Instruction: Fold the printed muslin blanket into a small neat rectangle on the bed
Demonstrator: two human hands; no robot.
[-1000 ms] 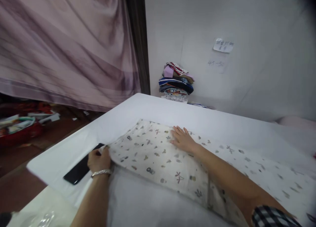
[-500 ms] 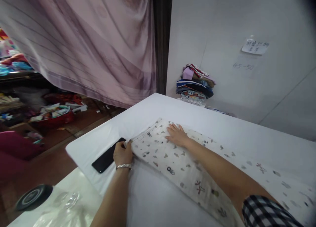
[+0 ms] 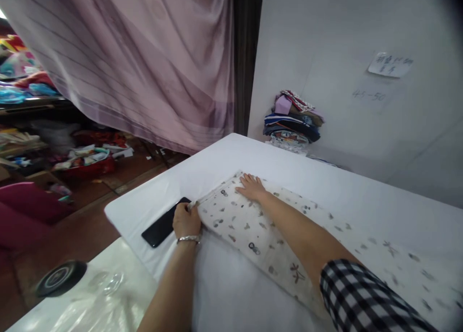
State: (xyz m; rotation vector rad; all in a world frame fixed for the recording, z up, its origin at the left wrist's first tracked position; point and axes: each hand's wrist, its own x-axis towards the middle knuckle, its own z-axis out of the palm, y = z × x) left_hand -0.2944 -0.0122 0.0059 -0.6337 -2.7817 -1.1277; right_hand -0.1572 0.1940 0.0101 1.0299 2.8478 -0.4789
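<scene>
A folded white cloth (image 3: 260,231) with small printed figures lies in a long strip across the white table (image 3: 224,161). My left hand (image 3: 185,220), a silver bracelet at its wrist, is closed on the cloth's near left corner. My right hand (image 3: 251,188) lies flat with fingers spread on the cloth's far left end. A black phone (image 3: 164,222) rests on the table just left of my left hand.
A stack of folded clothes (image 3: 292,121) stands at the table's far edge against the white wall. A mauve curtain (image 3: 144,62) hangs on the left. Clutter covers the floor at left. A black round object (image 3: 60,277) and clear plastic (image 3: 90,303) lie at lower left.
The view has swung left, showing more of the floor and clutter. My right hand has slid toward the cloth's far left corner. My left hand stays closed on the near corner.
</scene>
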